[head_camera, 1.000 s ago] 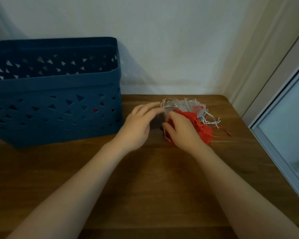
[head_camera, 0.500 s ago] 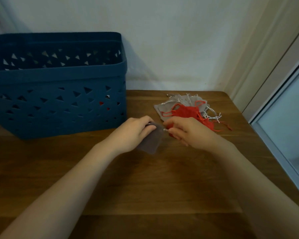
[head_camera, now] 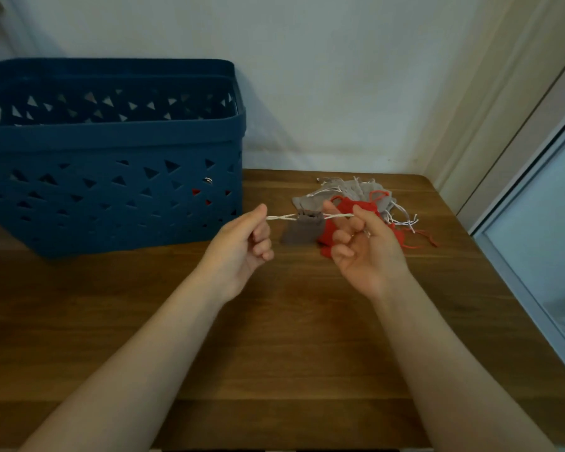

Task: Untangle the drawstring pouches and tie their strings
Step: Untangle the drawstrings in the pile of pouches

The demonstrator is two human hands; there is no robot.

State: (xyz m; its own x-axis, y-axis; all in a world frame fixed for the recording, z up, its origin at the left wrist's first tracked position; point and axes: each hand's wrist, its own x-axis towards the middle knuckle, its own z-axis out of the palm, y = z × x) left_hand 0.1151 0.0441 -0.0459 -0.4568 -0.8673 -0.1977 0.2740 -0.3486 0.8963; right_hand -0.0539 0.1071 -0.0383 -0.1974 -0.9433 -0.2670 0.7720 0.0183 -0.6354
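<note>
A small grey-brown drawstring pouch hangs in the air between my hands, its mouth gathered tight. My left hand pinches the white string on the pouch's left side. My right hand pinches the string on the right side, palm turned up. The string is stretched taut between them. Behind my right hand a tangled pile of grey and red pouches with loose white and red strings lies on the wooden table.
A large dark blue perforated basket stands at the back left of the table, against the white wall. The table's right edge runs beside a window frame.
I lifted one grey-brown pouch out of the pile and off the table. My hands moved apart, pulling its strings sideways so the mouth closed.
</note>
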